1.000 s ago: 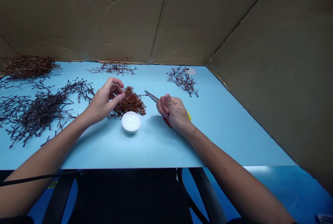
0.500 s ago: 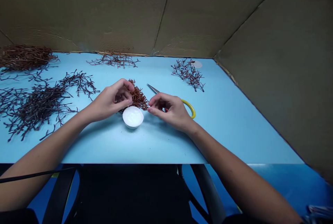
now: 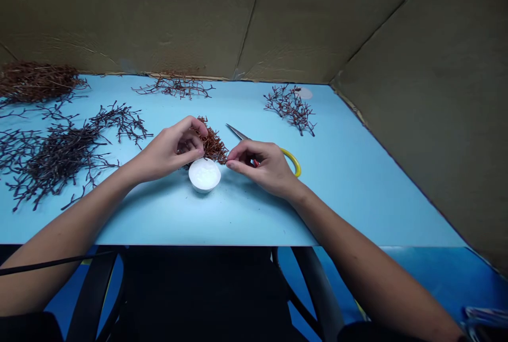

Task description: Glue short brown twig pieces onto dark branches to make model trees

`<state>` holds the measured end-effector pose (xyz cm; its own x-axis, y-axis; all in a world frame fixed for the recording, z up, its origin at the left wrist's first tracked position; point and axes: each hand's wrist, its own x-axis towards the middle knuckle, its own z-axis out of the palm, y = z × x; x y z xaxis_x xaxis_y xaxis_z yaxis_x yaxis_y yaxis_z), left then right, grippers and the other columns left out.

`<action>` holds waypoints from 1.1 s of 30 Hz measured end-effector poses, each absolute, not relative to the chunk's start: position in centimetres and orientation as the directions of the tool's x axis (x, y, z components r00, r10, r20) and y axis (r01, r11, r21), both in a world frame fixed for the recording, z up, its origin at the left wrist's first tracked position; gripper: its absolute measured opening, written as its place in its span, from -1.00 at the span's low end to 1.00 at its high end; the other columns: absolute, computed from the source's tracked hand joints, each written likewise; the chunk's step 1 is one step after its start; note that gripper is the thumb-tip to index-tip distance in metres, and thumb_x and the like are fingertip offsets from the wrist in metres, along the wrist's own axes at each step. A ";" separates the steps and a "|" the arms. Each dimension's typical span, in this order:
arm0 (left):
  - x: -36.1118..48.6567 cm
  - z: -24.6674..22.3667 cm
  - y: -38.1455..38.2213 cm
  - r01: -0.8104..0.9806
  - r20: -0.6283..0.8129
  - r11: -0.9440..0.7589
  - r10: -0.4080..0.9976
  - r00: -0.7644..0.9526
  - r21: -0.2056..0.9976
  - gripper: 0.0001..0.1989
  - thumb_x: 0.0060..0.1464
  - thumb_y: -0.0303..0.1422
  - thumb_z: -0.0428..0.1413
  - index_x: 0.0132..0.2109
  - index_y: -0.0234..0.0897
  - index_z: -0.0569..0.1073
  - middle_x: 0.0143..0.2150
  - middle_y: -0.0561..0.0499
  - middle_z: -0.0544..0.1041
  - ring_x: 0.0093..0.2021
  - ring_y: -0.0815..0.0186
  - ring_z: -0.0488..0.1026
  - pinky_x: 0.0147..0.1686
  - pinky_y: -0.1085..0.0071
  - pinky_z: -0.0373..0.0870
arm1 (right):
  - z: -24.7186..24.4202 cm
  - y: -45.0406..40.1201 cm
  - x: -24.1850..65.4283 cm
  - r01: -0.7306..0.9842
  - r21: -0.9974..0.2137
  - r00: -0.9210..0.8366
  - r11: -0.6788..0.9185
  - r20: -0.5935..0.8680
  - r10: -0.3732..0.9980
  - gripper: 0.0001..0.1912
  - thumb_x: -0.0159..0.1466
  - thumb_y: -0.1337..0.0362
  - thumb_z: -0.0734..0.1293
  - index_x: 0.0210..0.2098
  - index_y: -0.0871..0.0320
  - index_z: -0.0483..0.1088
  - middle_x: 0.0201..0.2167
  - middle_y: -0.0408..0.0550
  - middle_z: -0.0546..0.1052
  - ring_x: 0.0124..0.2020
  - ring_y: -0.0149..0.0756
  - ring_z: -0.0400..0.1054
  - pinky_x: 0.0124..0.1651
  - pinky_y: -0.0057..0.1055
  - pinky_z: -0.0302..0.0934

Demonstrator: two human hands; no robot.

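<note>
A small white bowl with white contents stands on the table between my hands. My left hand hovers at its far left rim, index finger arched and thumb close to the other fingertips; what they pinch, if anything, is too small to make out. To the right of the bowl, my right hand has thumb and index finger pressed together, with nothing I can name between them. Behind the bowl lies a pile of short reddish-brown twig pieces, partly covered by my left hand. Scissors with yellow handles lie partly beneath my right hand.
Dark branched twigs spread over the left of the light-blue table. A reddish twig heap is at the back left, thin twigs along the back wall. More twigs lie back right beside a pale disc. Cardboard walls enclose the table.
The view has shifted slightly. My right thumb and index finger have come closer together at the tips. The left hand, bowl and twig piles otherwise look much the same.
</note>
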<state>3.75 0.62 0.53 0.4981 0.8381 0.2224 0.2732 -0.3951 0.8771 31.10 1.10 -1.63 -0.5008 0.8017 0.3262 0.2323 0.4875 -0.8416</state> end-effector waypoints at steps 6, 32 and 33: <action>3.8 0.3 0.7 0.269 0.241 -0.409 0.837 0.490 0.872 -0.76 0.33 -0.44 0.21 0.07 -0.19 0.37 -0.18 0.01 0.60 -0.19 0.32 0.59 -0.21 0.38 0.47 | -1.5 1.1 31.2 0.238 -0.840 -0.493 0.488 0.328 0.806 -0.86 0.36 0.20 0.52 -0.27 0.12 0.59 -0.41 -0.15 0.57 -0.47 -0.41 0.28 -0.41 -0.38 0.18; 4.2 0.6 0.5 0.195 0.264 -0.386 0.848 0.459 0.902 -0.76 0.25 -0.39 0.32 0.01 -0.22 0.48 -0.18 -0.04 0.63 -0.17 0.26 0.64 -0.14 0.31 0.59 | -1.1 1.0 31.3 0.239 -0.843 -0.496 0.482 0.321 0.807 -0.85 0.35 0.18 0.53 -0.28 0.12 0.59 -0.40 -0.14 0.58 -0.47 -0.40 0.30 -0.40 -0.36 0.18; 4.2 0.6 0.5 0.193 0.264 -0.384 0.850 0.457 0.903 -0.76 0.25 -0.38 0.33 0.01 -0.22 0.49 -0.17 -0.04 0.63 -0.16 0.26 0.64 -0.13 0.31 0.60 | -1.1 1.0 31.3 0.239 -0.842 -0.498 0.484 0.321 0.805 -0.85 0.35 0.19 0.53 -0.28 0.12 0.59 -0.40 -0.14 0.58 -0.47 -0.40 0.30 -0.40 -0.36 0.18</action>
<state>4.21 0.47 0.64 0.4566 0.8496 0.2641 0.1931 -0.3844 0.9028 31.30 0.99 -1.14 -0.4980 0.8054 0.3214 0.2392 0.4838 -0.8418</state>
